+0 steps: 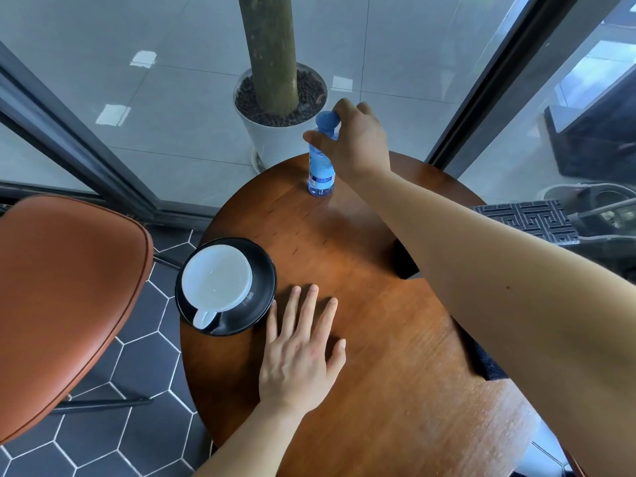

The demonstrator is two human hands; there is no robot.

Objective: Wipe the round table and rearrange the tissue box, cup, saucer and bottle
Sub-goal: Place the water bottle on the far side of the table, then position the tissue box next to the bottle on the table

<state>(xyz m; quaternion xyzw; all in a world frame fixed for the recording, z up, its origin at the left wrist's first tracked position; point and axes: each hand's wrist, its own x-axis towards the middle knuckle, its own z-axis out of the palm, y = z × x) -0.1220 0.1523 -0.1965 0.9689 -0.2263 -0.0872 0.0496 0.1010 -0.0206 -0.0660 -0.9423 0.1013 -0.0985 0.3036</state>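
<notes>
A small blue-capped water bottle (321, 170) stands upright near the far edge of the round wooden table (395, 373). My right hand (354, 139) grips it around the neck just under the cap. A white cup (217, 283) sits on a black saucer (261, 270) at the table's left edge, its handle pointing toward me. My left hand (301, 352) rests flat on the wood just right of the saucer, fingers straight and spread. No tissue box is in view.
An orange leather chair (65, 297) stands to the left of the table. Beyond the table a white pot with a tree trunk (275, 132) stands behind glass with dark frames. A patterned dark seat (530, 220) lies at the right.
</notes>
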